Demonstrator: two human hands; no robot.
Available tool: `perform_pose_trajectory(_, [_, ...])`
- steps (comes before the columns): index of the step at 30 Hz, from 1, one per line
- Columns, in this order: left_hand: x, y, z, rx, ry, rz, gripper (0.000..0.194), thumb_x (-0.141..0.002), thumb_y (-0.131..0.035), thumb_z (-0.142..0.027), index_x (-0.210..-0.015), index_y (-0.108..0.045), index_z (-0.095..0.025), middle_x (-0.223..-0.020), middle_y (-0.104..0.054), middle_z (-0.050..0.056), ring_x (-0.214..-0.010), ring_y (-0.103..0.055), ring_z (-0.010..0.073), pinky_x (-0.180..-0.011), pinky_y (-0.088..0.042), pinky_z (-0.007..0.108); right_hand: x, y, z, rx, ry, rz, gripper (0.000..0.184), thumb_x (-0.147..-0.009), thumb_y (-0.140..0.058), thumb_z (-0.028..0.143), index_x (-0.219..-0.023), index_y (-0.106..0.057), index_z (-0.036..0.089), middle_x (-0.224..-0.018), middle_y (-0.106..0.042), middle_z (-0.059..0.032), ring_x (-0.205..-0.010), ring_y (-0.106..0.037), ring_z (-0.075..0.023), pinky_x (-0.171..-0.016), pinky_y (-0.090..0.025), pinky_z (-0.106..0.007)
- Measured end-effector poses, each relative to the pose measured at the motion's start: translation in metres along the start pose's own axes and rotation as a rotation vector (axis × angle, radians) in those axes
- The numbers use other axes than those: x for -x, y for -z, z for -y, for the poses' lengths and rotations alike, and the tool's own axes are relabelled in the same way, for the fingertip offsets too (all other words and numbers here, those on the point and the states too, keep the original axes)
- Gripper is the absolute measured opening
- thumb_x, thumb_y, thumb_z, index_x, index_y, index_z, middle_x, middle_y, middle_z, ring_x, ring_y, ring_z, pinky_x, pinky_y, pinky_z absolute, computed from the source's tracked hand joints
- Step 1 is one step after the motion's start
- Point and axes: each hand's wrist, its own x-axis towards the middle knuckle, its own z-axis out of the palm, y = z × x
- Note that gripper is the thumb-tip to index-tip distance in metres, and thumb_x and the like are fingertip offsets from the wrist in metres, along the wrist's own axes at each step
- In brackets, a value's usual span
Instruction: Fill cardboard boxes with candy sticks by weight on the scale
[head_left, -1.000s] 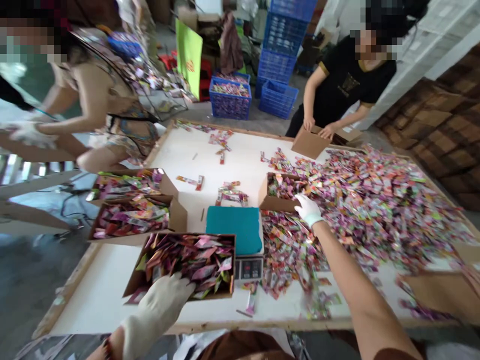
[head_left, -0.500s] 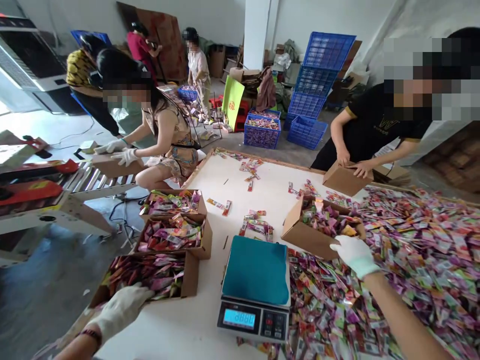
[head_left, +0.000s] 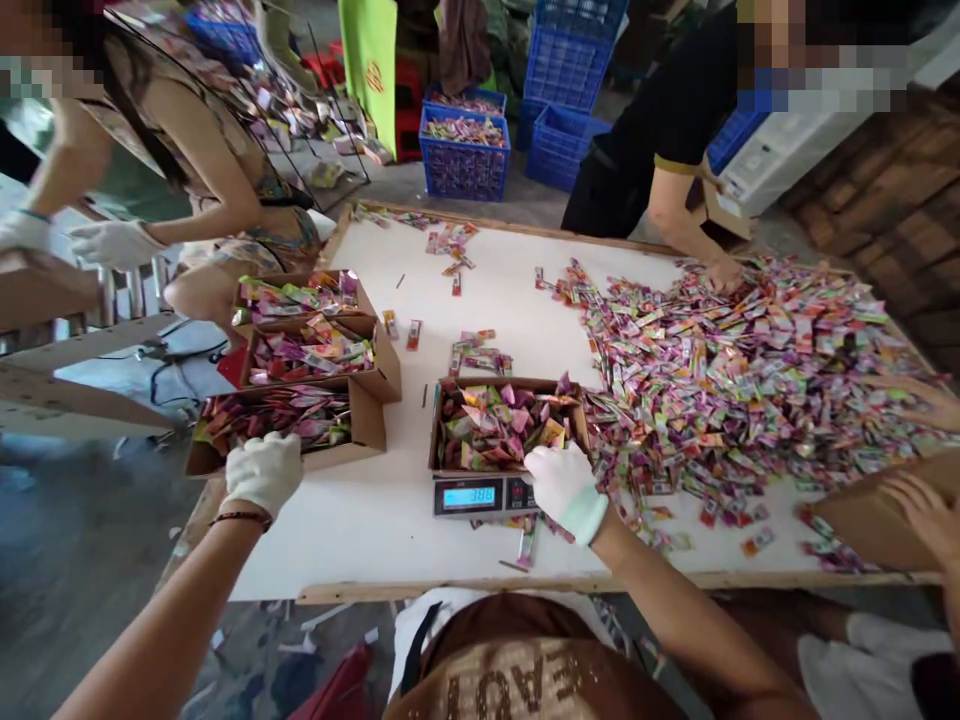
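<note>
My left hand (head_left: 264,472), in a white glove, curls over the near side of an open cardboard box (head_left: 367,425) filled with small snack packets. That box stands at the table's left edge, in front of two similar filled boxes (head_left: 386,360). My right hand (head_left: 562,485), also gloved, grips the near right corner of another filled box (head_left: 510,425). This second box rests on a digital scale (head_left: 442,497), whose display is lit blue. The box covers the scale's plate.
A large heap of packets (head_left: 720,370) covers the right of the white table (head_left: 345,530). Across it, a co-worker's hand (head_left: 724,275) reaches into the heap. At right, another person's hand (head_left: 926,510) touches a cardboard box (head_left: 862,510). Blue crates (head_left: 465,165) stand behind.
The box in my right hand has moved left from beside the heap onto the scale. My left hand's box has shifted left into line with the others. The co-worker opposite now leans over the heap.
</note>
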Motion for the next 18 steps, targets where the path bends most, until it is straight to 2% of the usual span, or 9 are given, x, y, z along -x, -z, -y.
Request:
perform_pose_trajectory(3, [0.021,0.005,-0.042,0.016,-0.045,-0.15,0.046,-0.102,-0.03,-0.036,-0.116,-0.068,-0.015,-0.119,-0.07,0.016,-0.106,-0.067,0.0355,-0.088,-0.051,0.048,0.01,-0.007,-0.004,-0.04,0.025,0.024,0.021,-0.099,-0.054,0.019,-0.098,-0.075,0.018,-0.105,-0.078,-0.0113,-0.103,-0.072,-0.0276,-0.089,-0.041,-0.041])
perform_pose_trajectory(5, [0.032,0.007,-0.075,0.236,-0.147,-0.263,0.049,-0.104,-0.032,-0.043,-0.126,-0.066,-0.016,-0.129,-0.069,0.017,-0.115,-0.067,0.0333,-0.096,-0.053,0.045,0.024,-0.001,-0.014,-0.113,0.111,0.012,0.016,-0.1,-0.061,0.024,-0.102,-0.076,0.018,-0.111,-0.078,-0.0106,-0.108,-0.072,-0.0284,-0.1,-0.041,-0.046])
perform_pose_trajectory(7, [0.038,0.007,-0.106,0.512,-0.226,-0.358,0.053,-0.104,-0.036,-0.049,-0.133,-0.063,-0.013,-0.134,-0.068,0.019,-0.124,-0.065,0.0314,-0.106,-0.052,0.043,0.04,0.011,-0.026,-0.233,0.237,-0.071,0.015,-0.099,-0.067,0.026,-0.109,-0.077,0.021,-0.123,-0.077,-0.0093,-0.115,-0.071,-0.0277,-0.109,-0.041,-0.05])
perform_pose_trajectory(10, [0.04,0.009,-0.143,0.781,-0.275,-0.425,0.06,-0.105,-0.041,-0.055,-0.141,-0.06,-0.01,-0.13,-0.07,0.018,-0.123,-0.065,0.0286,-0.112,-0.05,0.042,0.058,0.037,-0.045,-0.447,0.353,-0.303,0.02,-0.1,-0.068,0.029,-0.118,-0.078,0.023,-0.134,-0.075,-0.0074,-0.123,-0.07,-0.0244,-0.112,-0.047,-0.044])
perform_pose_trajectory(13, [0.038,0.019,-0.169,0.914,-0.298,-0.49,0.065,-0.106,-0.042,-0.057,-0.147,-0.057,-0.009,-0.12,-0.071,0.015,-0.116,-0.067,0.0257,-0.112,-0.049,0.041,0.06,0.059,-0.059,-0.559,0.292,-0.501,0.024,-0.102,-0.067,0.037,-0.12,-0.077,0.025,-0.128,-0.077,-0.0057,-0.121,-0.071,-0.0241,-0.109,-0.053,-0.041])
perform_pose_trajectory(18, [0.034,0.043,-0.194,0.989,-0.379,-0.575,0.061,-0.108,-0.04,-0.059,-0.142,-0.061,-0.013,-0.108,-0.071,0.01,-0.11,-0.068,0.0243,-0.112,-0.05,0.04,0.036,0.066,-0.058,-0.643,0.212,-0.594,0.036,-0.101,-0.066,0.05,-0.12,-0.075,0.021,-0.11,-0.077,-0.0074,-0.098,-0.074,-0.0227,-0.09,-0.059,-0.038])
